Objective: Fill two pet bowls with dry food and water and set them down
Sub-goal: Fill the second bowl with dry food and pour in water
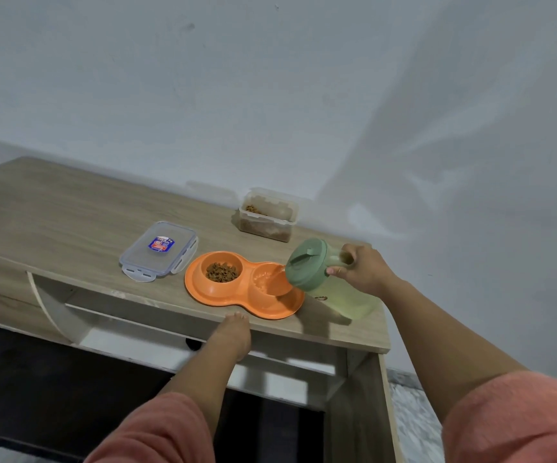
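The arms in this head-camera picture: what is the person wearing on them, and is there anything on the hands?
Both arms wear soft, fuzzy salmon-pink sleeves, the left sleeve and the right sleeve, pushed up so the forearms are bare. The left hand and right hand are bare, with no gloves. No rings, watch or bracelets show in this view.

lid (158, 251) left of bowls (243, 284) — container (268, 215) behind

One head-worn wide-angle view, angled forward and down over the wooden table (69, 208), both forearms in frame.
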Demonstrator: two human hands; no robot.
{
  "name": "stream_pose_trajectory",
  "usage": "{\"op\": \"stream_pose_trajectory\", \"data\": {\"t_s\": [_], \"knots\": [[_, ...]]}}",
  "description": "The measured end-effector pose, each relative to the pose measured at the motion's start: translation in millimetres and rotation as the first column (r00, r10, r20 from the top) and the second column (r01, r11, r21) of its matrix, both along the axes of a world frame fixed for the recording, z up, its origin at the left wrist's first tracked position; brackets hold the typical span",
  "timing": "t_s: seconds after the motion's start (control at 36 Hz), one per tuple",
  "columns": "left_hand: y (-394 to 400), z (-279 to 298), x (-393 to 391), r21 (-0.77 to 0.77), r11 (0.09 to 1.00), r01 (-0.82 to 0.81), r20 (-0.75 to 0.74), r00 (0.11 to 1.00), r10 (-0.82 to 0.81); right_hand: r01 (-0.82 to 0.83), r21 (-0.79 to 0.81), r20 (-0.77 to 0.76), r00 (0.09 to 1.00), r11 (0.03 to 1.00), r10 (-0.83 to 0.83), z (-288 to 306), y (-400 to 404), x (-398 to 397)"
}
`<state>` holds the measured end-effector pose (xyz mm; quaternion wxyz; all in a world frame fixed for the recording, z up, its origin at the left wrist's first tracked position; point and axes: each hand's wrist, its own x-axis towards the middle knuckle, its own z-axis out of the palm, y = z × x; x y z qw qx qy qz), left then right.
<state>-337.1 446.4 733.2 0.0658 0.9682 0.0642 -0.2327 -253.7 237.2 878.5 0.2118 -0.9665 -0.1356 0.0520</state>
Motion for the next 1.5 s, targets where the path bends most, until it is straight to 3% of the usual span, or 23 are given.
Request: {"op": "stream_pose_trajectory", "data": {"t_s": [0.28, 0.47, 0.58, 0.75, 0.83, 0.92, 0.97, 1.03, 1.11, 1.19, 1.31, 1.5], "knots": [[1, -4, 1, -0.017, 0.999, -0.038, -0.030, 0.999, 0.037, 0.142, 0.271, -0.036, 0.990, 0.952, -0.137, -18, -24, -15], [9, -9, -3, -0.184, 0.977, -0.105, 0.044, 0.992, 0.115, 0.381, 0.578, -0.164, 0.920, 0.721, -0.355, -46, -36, -31], [16, -11, -11, -0.338, 0.923, -0.184, 0.077, 0.972, 0.222, 0.504, 0.637, -0.242, 0.849, 0.584, -0.469, -63, -42, -38], [27, -16, -17, -0.490, 0.817, -0.303, 0.097, 0.913, 0.396, 0.548, 0.600, -0.240, 0.819, 0.583, -0.522, -72, -44, -47], [31, -12, -18, -0.493, 0.808, -0.322, 0.135, 0.889, 0.437, 0.654, 0.568, -0.327, 0.736, 0.500, -0.593, -79, -40, -49], [37, -7, -16, -0.456, 0.805, -0.379, 0.149, 0.859, 0.489, 0.815, 0.485, -0.514, 0.558, 0.316, -0.651, -92, -31, -49], [41, -4, -13, -0.418, 0.791, -0.447, 0.148, 0.825, 0.545, 0.882, 0.390, -0.612, 0.462, 0.264, -0.641, -102, -25, -49], [49, -3, -6, -0.407, 0.766, -0.497, 0.168, 0.784, 0.598, 0.898, 0.326, -0.694, 0.439, 0.295, -0.571, -114, -16, -50], [62, -2, 5, -0.452, 0.695, -0.560, 0.166, 0.712, 0.682, 0.860, 0.362, -0.720, 0.502, 0.359, -0.479, -124, 5, -49], [72, 5, 17, -0.466, 0.665, -0.584, 0.155, 0.686, 0.711, 0.815, 0.397, -0.688, 0.569, 0.422, -0.451, -129, 30, -43], [83, 10, 36, -0.439, 0.631, -0.640, 0.079, 0.672, 0.736, 0.776, 0.332, -0.602, 0.612, 0.537, -0.513, -129, 60, -34], [104, 5, 61, -0.357, 0.688, -0.632, 0.014, 0.733, 0.680, 0.837, 0.259, -0.601, 0.530, 0.481, -0.599, -126, 105, -12]]}}
